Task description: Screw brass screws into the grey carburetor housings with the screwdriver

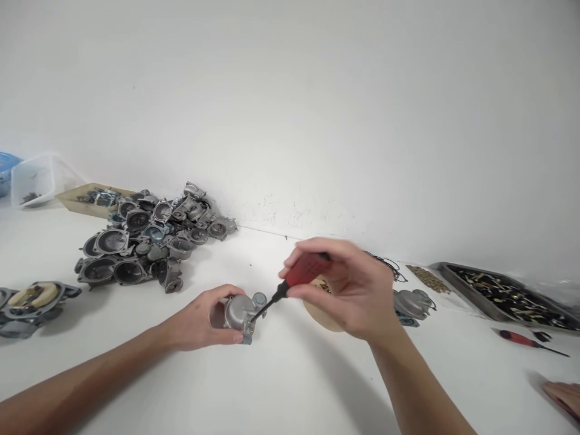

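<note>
My left hand (206,320) is wrapped around a grey metal carburetor bowl (236,313), thumb on its near side and fingers behind it. A round metal cap sits on the bowl's right side. In my right hand (351,290) is a screwdriver (306,270) with a red and black handle, pinched between thumb and fingers. Its dark shaft slants down to the left, and the tip meets the right side of the bowl near a small brass-coloured spot. Whether a screw lies under the tip is too small to tell.
Many metal carburetor bodies (136,223) are heaped at the left, near a tan tray (84,202) and a clear bin (34,181). At the right lie another carburetor (413,303), brass bits (428,279), a metal tray (492,308), a second screwdriver (519,338) and another person's hand (564,396).
</note>
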Demonstrator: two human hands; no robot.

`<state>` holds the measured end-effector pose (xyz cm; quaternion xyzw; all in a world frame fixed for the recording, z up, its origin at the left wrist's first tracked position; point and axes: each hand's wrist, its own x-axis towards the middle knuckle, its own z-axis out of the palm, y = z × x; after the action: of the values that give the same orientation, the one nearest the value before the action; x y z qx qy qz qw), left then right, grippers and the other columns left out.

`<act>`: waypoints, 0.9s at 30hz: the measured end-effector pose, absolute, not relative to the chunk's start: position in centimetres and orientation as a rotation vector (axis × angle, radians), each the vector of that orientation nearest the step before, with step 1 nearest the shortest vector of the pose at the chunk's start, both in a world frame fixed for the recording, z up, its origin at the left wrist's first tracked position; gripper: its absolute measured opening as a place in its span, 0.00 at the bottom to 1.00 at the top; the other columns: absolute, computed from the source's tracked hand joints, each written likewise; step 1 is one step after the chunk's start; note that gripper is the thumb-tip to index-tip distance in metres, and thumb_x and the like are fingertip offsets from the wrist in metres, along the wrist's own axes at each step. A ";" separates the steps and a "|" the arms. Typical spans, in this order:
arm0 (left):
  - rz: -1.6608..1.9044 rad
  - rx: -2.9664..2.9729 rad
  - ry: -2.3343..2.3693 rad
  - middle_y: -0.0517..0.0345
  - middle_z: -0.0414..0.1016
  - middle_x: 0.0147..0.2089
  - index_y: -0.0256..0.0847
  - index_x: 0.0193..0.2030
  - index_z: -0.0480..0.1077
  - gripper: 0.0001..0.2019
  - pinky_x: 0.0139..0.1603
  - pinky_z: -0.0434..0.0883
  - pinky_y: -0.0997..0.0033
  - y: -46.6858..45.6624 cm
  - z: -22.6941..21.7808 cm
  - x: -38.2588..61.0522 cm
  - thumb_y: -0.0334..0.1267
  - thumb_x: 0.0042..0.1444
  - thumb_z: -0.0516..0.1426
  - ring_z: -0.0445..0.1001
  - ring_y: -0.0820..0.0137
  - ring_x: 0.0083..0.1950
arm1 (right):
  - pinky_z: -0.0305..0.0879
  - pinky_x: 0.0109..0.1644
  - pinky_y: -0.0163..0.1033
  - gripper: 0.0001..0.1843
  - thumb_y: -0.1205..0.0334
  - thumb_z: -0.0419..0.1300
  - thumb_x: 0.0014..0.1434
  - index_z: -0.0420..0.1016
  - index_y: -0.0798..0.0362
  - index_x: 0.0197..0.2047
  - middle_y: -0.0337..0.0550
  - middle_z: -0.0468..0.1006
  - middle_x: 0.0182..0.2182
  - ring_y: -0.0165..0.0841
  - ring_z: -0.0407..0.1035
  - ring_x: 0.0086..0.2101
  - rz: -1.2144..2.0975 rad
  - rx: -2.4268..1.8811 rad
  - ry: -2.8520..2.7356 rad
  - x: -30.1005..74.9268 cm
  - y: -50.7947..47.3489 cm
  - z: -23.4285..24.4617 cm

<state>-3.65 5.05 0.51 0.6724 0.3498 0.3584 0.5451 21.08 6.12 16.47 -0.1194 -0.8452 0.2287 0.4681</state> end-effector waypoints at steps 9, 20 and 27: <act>0.865 1.766 1.113 0.59 0.72 0.44 0.53 0.67 0.66 0.34 0.41 0.69 0.65 4.6 0.7 -4.9 0.67 0.62 0.61 0.68 0.68 0.34 | 0.84 0.40 0.43 0.20 0.57 0.74 0.62 0.82 0.43 0.57 0.40 0.83 0.35 0.37 0.81 0.37 -0.031 -0.928 -2.030 28.0 10.6 18.1; 0.965 1.953 0.896 0.47 0.60 0.78 0.57 0.74 0.65 0.33 0.33 0.71 0.68 4.1 0.5 -4.7 0.55 0.64 0.64 0.66 0.76 0.29 | 0.81 0.49 0.52 0.21 0.45 0.63 0.67 0.81 0.48 0.56 0.46 0.85 0.36 0.39 0.78 0.34 0.070 -1.344 -2.209 31.1 15.9 15.4; 0.902 1.972 0.890 0.46 0.67 0.74 0.54 0.70 0.70 0.34 0.32 0.73 0.69 4.4 0.3 -4.7 0.49 0.58 0.69 0.74 0.71 0.32 | 0.79 0.46 0.51 0.20 0.50 0.62 0.65 0.82 0.47 0.56 0.46 0.85 0.35 0.39 0.77 0.34 0.097 -1.422 -2.226 32.1 17.3 14.2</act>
<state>-4.69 4.36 0.30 0.7752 0.3501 0.3545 0.3884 32.11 17.29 14.21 -0.5212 -0.8163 0.0356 0.2465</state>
